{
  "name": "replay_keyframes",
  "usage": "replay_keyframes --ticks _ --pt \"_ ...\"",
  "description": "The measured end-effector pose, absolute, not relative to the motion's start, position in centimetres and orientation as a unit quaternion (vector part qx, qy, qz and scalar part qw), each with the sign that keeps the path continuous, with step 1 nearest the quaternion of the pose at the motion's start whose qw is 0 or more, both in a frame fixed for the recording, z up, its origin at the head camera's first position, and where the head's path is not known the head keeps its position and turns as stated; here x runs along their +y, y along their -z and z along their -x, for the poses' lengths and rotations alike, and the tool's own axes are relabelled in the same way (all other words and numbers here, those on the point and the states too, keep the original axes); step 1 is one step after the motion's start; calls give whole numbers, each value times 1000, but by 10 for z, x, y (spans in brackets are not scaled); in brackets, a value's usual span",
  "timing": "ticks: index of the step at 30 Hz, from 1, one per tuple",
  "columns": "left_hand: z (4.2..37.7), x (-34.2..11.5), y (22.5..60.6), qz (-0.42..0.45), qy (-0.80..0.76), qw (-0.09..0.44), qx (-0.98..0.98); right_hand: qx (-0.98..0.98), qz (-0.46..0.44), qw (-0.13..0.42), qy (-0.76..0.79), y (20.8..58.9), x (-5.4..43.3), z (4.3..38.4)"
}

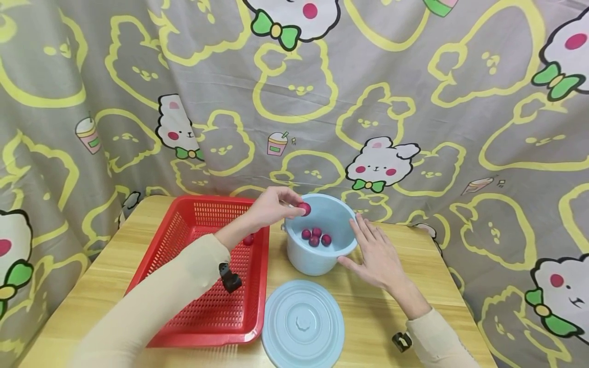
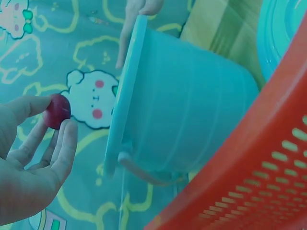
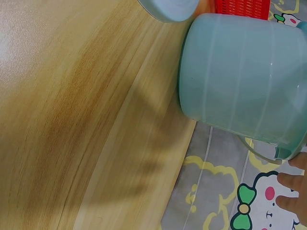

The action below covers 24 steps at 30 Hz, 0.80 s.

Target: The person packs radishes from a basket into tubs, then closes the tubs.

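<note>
My left hand (image 1: 272, 206) pinches a small dark red plum (image 2: 57, 111) between thumb and fingers, above the left rim of a light blue bucket (image 1: 307, 260). Inside the bucket several plums (image 1: 314, 240) lie on the bottom. Fingers extended, my right hand (image 1: 378, 254) touches the bucket's right rim; only its fingertips show at the edge of the right wrist view. Another plum (image 1: 248, 239) sits in the red perforated basket (image 1: 264, 286), by its right wall and partly hidden behind my left forearm.
A round light blue lid (image 1: 302, 323) lies flat in front of the bucket, close to the basket's right side. The wooden table (image 1: 382, 317) ends at a patterned grey curtain (image 1: 317, 138) behind. The bucket's handle (image 2: 144, 173) hangs down its side.
</note>
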<state>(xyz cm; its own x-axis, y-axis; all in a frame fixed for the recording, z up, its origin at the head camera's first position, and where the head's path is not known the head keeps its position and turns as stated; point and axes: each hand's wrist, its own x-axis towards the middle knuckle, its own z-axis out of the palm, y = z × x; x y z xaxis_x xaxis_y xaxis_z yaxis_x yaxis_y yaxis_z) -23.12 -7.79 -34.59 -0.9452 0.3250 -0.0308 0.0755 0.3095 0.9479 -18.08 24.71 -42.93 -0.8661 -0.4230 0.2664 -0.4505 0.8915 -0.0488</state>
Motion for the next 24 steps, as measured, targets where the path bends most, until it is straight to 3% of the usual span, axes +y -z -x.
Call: replay_keyframes --ticks 24 --pt "242 -37 368 -137 -534 123 825 -967 -222 112 -61 428 247 180"
